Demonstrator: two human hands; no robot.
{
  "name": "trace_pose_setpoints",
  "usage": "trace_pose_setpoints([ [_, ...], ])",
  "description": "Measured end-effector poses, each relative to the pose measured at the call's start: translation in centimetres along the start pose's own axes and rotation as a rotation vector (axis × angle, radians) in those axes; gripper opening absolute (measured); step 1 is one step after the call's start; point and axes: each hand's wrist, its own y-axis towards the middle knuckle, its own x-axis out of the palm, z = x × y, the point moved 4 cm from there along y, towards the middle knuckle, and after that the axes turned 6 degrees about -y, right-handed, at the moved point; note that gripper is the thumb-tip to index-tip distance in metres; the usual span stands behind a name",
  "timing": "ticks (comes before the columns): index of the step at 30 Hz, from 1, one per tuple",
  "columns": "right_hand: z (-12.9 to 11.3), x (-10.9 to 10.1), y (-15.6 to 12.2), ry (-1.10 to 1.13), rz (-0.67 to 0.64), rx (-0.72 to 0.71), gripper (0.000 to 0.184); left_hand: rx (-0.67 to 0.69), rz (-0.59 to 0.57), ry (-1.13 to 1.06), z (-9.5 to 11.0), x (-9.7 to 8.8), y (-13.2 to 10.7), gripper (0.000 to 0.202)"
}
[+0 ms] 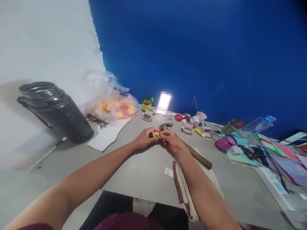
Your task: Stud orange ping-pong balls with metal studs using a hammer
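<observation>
My left hand (pixel 144 138) is closed around a small orange ball (pixel 155 135) with a shiny silver piece on its front. My right hand (pixel 170 139) pinches at the ball's right side; whatever sits between its fingertips is too small to make out. Just behind the hands shows the metal head of a claw hammer (pixel 166 126). Its wooden handle (pixel 199 156) runs out to the right of my right wrist. A folded cream cloth with a brown edge (pixel 178 183) lies beneath my right forearm, beside a small white scrap (pixel 169 172).
A large black flask (pixel 56 113) stands at left, near a clear bag of orange balls (pixel 115 107). Behind are a yellow cup (pixel 147 104), a small box of metal bits (pixel 147 116) and a blurred bright screen (pixel 164 103). A power strip (pixel 273 182) and papers lie right.
</observation>
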Motion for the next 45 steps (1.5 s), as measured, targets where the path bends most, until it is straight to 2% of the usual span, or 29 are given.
trace_pose_setpoints([
  [10, 0.3, 0.1, 0.1, -0.011, 0.026, 0.007, 0.039, 0.048, 0.026, 0.067, 0.2, -0.2, 0.2, 0.045],
  [24, -0.6, 0.9, -0.6, -0.169, 0.112, -0.004, 0.036, 0.087, 0.074, 0.198, 0.6, 0.1, -0.2, 0.033],
  [28, -0.5, 1.2, -0.7, -0.173, 0.107, -0.021, 0.038, 0.038, 0.076, 0.101, -0.1, 0.1, -0.1, 0.039],
  [32, -1.1, 0.8, -0.8, -0.219, 0.112, -0.097, 0.039, -0.071, 0.081, -0.063, -0.5, 0.0, 0.0, 0.048],
  [35, -2.2, -0.9, -1.0, -0.44, 0.298, -0.208, 0.032, -0.131, 0.127, -0.116, -0.1, -0.2, 0.1, 0.052],
  [37, -3.1, -2.2, -1.3, -0.745, 0.49, -0.296, 0.027, -0.145, 0.135, -0.163, 0.2, -0.2, 0.1, 0.053],
  [39, -3.6, -2.8, -1.6, -1.113, 0.596, -0.315, 0.025, -0.146, 0.139, -0.189, 0.4, -0.2, 0.1, 0.053],
  [42, -3.3, -2.8, -1.5, -1.535, 0.551, -0.2, 0.03, -0.121, 0.165, -0.142, 0.5, -0.4, 0.2, 0.056],
  [45, -2.9, -2.5, -1.5, -1.7, 0.506, -0.128, 0.031, -0.054, 0.213, -0.002, 1.0, -0.7, 0.3, 0.053],
])
